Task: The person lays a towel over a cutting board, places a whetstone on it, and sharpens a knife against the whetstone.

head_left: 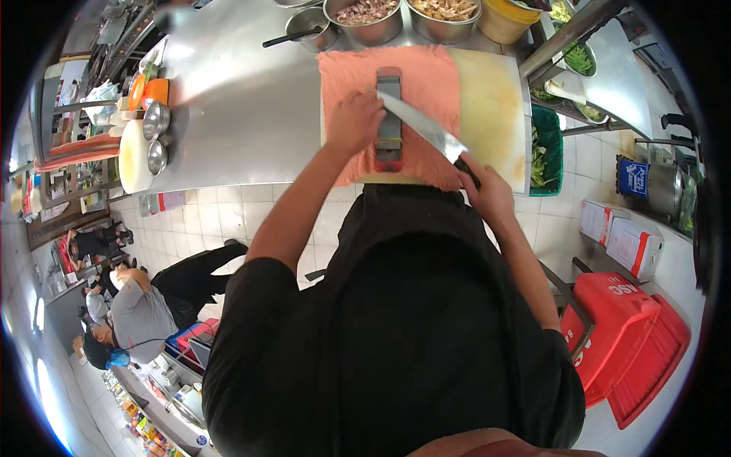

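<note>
My right hand [487,190] is closed around the black handle of a large kitchen knife [423,126]. The blade lies slantwise over a sharpening stone [389,114], its tip pointing up and to the left. My left hand [356,122] is at the tip end of the blade, fingers curled against it; whether they pinch the metal or only press on it is hard to make out. The stone sits lengthwise in a red-ended holder on an orange towel [343,76]. Beneath the towel is a pale yellow cutting board [495,114].
Along the back stand metal bowls of chopped meat [365,34] and a yellow tub [504,23]. A green basket of vegetables [550,152] hangs right of the board. Small metal bowls [156,120] sit at the left end of the steel table [244,114]. Another person [141,312] is at lower left.
</note>
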